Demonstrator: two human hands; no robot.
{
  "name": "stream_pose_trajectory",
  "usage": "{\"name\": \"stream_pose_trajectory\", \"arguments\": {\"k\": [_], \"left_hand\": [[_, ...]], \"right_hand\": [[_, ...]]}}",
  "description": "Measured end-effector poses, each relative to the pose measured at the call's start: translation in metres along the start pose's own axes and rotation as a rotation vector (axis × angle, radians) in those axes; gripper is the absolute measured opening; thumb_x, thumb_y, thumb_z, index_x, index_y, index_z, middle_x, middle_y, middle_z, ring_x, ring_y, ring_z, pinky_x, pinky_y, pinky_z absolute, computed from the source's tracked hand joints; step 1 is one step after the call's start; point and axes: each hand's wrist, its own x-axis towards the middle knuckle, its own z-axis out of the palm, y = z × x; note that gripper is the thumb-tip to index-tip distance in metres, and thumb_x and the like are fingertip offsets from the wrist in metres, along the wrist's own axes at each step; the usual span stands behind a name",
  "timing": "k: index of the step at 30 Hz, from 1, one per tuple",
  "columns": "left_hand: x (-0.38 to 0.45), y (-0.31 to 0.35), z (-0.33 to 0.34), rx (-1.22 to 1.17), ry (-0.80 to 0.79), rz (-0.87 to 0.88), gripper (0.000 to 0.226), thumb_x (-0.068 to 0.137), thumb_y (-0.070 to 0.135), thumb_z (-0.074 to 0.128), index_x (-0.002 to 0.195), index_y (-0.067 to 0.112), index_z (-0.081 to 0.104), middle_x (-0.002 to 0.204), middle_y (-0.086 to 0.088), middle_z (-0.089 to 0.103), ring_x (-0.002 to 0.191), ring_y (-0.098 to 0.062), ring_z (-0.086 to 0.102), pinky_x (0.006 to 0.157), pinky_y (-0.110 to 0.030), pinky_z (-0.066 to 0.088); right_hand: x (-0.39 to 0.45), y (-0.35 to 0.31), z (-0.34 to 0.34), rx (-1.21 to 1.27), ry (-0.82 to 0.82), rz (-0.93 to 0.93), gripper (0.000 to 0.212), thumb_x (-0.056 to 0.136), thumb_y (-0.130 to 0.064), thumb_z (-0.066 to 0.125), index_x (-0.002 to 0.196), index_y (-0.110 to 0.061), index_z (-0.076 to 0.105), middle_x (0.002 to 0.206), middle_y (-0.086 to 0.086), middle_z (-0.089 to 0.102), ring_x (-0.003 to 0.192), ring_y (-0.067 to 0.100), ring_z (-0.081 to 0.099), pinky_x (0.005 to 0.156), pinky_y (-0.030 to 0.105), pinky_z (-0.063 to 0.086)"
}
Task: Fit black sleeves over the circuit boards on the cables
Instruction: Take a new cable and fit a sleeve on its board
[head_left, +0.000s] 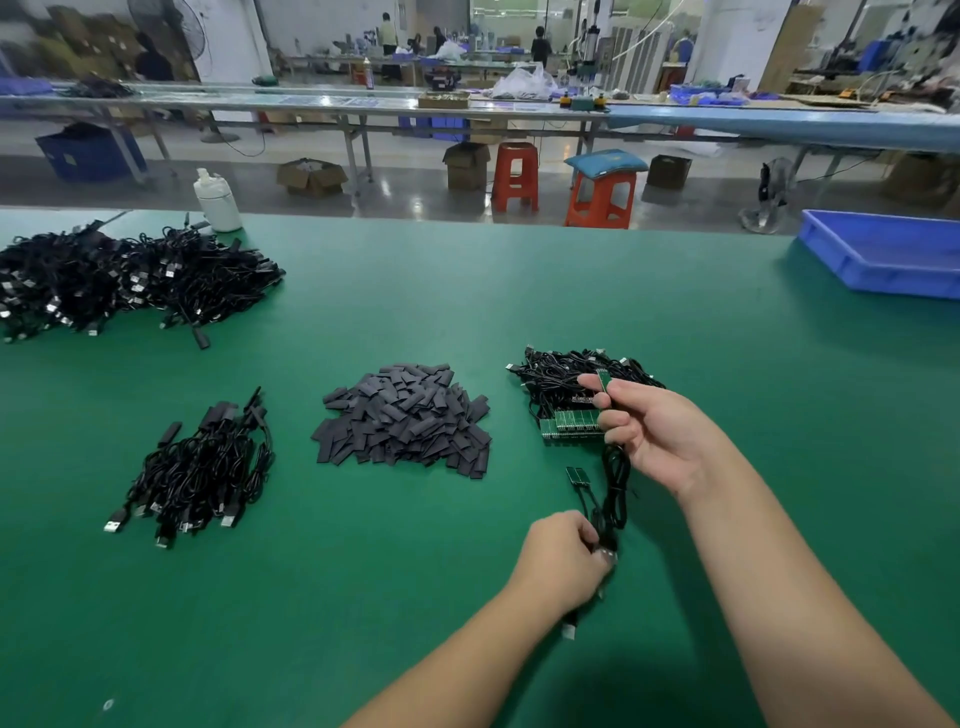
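Black cable loops (615, 488) hang between two hands above the green mat (363, 597) — the left hand (563, 558) is curled around the lower bundle, with two small green boards (575, 475) just above it. The right hand (652, 434) pinches one upright green circuit board (604, 381). Beyond lie one heap of flat black sleeves (405, 421) and three cable piles — bare-board (566, 395), small sleeved (200, 467), large far-left (124, 280).

No text, label, brand or number can be read anywhere: the circuit boards (571, 423), the cardboard boxes (310, 176) on the floor and the far papers are too small or blurred.
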Motion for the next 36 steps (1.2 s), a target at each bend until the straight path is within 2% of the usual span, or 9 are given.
{"name": "stream_pose_trajectory", "arguments": {"k": [6,9,14,17,20,26,30,33,36], "left_hand": [[-0.009,-0.01,0.006,0.321,0.065,0.171,0.03,0.091,0.043,0.059,0.111,0.021,0.055,0.102,0.0,0.049,0.094,-0.028,0.059,0.077,-0.036,0.047],[-0.009,-0.018,0.003,0.379,0.048,0.111,0.041,0.09,0.043,0.062,0.119,0.019,0.048,0.11,-0.003,0.053,0.099,-0.03,0.06,0.081,-0.039,0.048],[-0.008,-0.013,0.009,0.103,-0.064,0.095,0.026,0.088,0.033,0.068,0.106,0.016,0.059,0.097,0.0,0.065,0.089,-0.019,0.062,0.085,-0.032,0.052],[-0.011,-0.009,0.012,-0.202,-0.295,0.061,0.035,0.093,0.019,0.063,0.127,0.014,0.056,0.089,0.008,0.063,0.067,-0.004,0.058,0.066,-0.013,0.047],[-0.009,-0.021,-0.003,-0.27,-0.424,0.042,0.035,0.095,0.003,0.051,0.13,0.005,0.053,0.1,0.001,0.065,0.056,-0.003,0.056,0.051,-0.011,0.041],[-0.006,-0.048,-0.062,0.024,-0.523,0.114,0.045,0.09,-0.003,0.041,0.124,0.018,0.063,0.106,-0.002,0.073,0.061,-0.002,0.054,0.062,-0.013,0.044],[-0.004,-0.06,-0.085,0.346,-0.635,0.188,0.044,0.085,-0.001,0.046,0.114,0.022,0.069,0.094,-0.001,0.073,0.059,0.006,0.054,0.063,-0.012,0.043],[0.0,-0.062,-0.102,0.426,-0.481,0.151,0.036,0.087,0.004,0.05,0.108,0.021,0.073,0.099,0.0,0.075,0.08,-0.007,0.064,0.077,-0.018,0.049],[0.012,-0.064,-0.114,0.337,-0.078,0.118,0.026,0.093,0.011,0.051,0.105,0.02,0.073,0.099,0.006,0.073,0.089,-0.009,0.065,0.083,-0.019,0.05]], "right_hand": [[0.002,0.007,0.0,0.027,0.036,-0.001,0.024,0.104,-0.007,0.042,0.115,0.0,0.063,0.073,0.002,0.052,0.043,0.002,0.043,0.035,0.011,0.036],[0.004,0.011,0.002,0.067,0.049,0.009,0.024,0.104,-0.009,0.042,0.114,-0.001,0.062,0.074,0.002,0.051,0.043,0.002,0.042,0.036,0.01,0.035],[0.008,0.027,0.012,0.023,0.053,-0.008,0.024,0.105,-0.007,0.043,0.113,-0.004,0.065,0.072,0.002,0.056,0.046,0.003,0.044,0.038,0.012,0.039],[0.011,0.038,0.017,0.006,0.044,-0.027,0.024,0.104,-0.006,0.043,0.111,-0.005,0.066,0.07,0.003,0.059,0.046,0.004,0.047,0.038,0.014,0.041],[0.014,0.044,0.013,-0.024,0.064,-0.065,0.023,0.104,-0.005,0.044,0.111,-0.005,0.066,0.073,0.003,0.062,0.049,0.005,0.051,0.042,0.016,0.045],[0.022,0.064,0.01,0.043,0.093,-0.116,0.021,0.104,-0.004,0.046,0.117,0.0,0.062,0.086,0.01,0.069,0.056,0.007,0.062,0.053,0.019,0.055],[0.024,0.089,0.013,0.062,0.052,-0.174,0.021,0.103,-0.012,0.049,0.118,-0.009,0.063,0.087,0.009,0.073,0.084,0.02,0.073,0.074,0.039,0.062],[0.023,0.106,0.012,-0.071,0.049,-0.154,0.021,0.103,-0.016,0.05,0.118,-0.016,0.065,0.079,0.006,0.062,0.065,0.019,0.066,0.055,0.034,0.057],[0.023,0.123,0.009,-0.364,0.052,-0.112,0.024,0.104,-0.019,0.049,0.125,-0.025,0.061,0.067,-0.002,0.056,0.044,0.008,0.038,0.04,0.021,0.031]]}}
